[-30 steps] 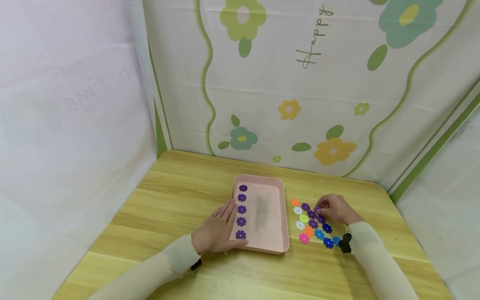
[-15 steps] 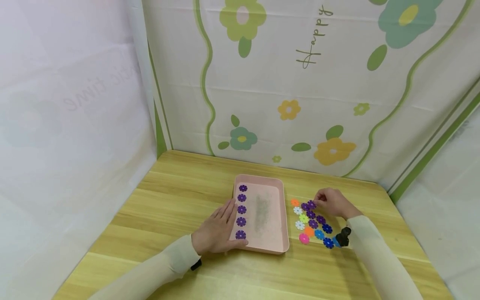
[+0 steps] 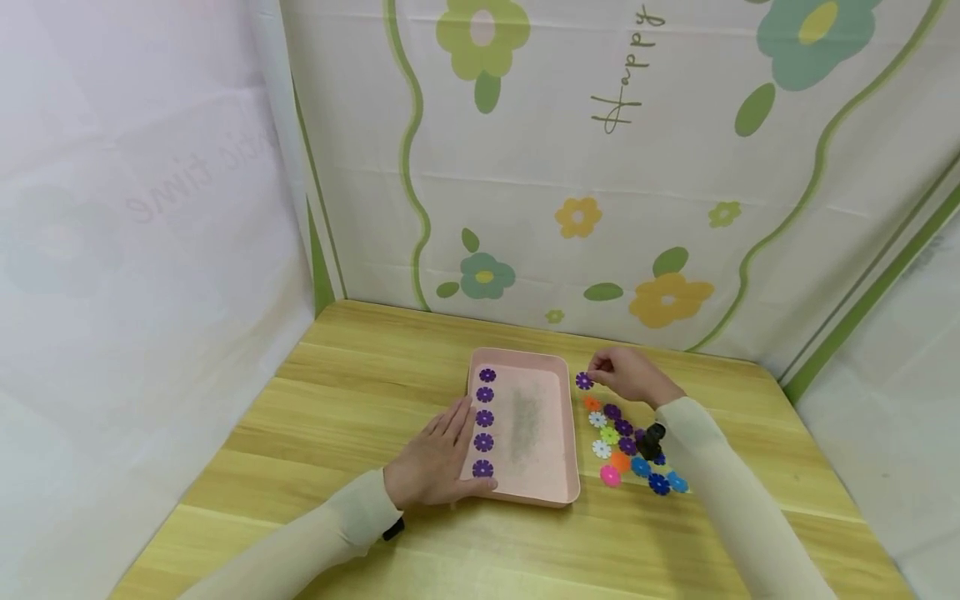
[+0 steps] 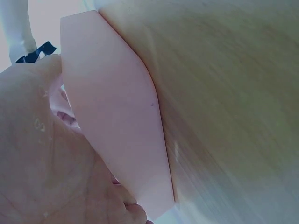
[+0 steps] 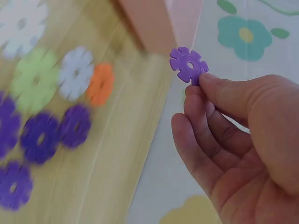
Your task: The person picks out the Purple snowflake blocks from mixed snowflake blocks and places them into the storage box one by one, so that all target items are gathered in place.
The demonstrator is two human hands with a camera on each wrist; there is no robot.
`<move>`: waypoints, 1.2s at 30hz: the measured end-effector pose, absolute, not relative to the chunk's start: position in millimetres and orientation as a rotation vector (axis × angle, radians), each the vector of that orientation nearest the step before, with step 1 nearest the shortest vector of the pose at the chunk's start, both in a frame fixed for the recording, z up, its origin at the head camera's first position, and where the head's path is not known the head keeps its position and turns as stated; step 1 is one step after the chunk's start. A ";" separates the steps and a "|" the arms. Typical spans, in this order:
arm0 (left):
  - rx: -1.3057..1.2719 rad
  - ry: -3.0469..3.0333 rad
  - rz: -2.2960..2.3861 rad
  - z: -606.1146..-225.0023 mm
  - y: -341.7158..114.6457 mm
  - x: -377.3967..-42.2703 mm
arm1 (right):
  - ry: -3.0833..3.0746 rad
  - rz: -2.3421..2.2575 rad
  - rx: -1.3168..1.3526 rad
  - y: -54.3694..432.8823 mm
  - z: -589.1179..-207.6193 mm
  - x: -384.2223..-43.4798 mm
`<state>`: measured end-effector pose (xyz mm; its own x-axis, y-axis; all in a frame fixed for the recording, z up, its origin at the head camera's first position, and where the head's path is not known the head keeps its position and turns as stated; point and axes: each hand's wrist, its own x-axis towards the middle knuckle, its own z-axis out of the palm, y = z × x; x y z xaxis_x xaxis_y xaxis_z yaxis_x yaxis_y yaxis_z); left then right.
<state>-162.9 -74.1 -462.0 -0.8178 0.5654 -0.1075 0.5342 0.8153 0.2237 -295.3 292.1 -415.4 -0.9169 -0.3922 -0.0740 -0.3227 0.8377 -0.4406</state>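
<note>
Between thumb and forefinger my right hand (image 3: 630, 375) pinches a purple notched plastic disc (image 5: 188, 65), held by its edge just right of the pink tray (image 3: 573, 433). My left hand (image 3: 431, 467) rests with straight fingers along the tray's left rim, thumb over the near corner. Inside the tray, several purple discs (image 3: 483, 418) form a column down the left side; the hand partly covers the nearest one. In the left wrist view, the palm lies against the tray's outer wall (image 4: 117, 107).
Right of the tray lies a loose group of discs: orange (image 3: 620, 461), white (image 3: 602, 449), yellow-green (image 3: 610, 435), pink (image 3: 611, 476), blue (image 3: 659, 484) and purple (image 3: 623, 427). The right wrist's black camera (image 3: 651, 442) overlaps some. A flower-printed cloth (image 3: 525, 183) stands behind the wooden table (image 3: 360, 375).
My right hand has lifted the purple disc from the group and carried it left and away from me, toward the tray's far right corner. My left hand has stayed put.
</note>
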 end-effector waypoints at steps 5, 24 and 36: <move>0.880 2.842 0.266 -467.1 -75.4 -164.6 | 2.864 -0.640 -0.656 264.1 -414.0 -306.6; 0.858 2.839 0.240 -463.8 -75.6 -164.6 | 2.810 -0.451 -0.752 205.9 -437.4 -345.4; 0.866 2.846 0.248 -466.1 -76.7 -166.7 | 2.864 -0.321 -0.788 197.4 -447.0 -353.0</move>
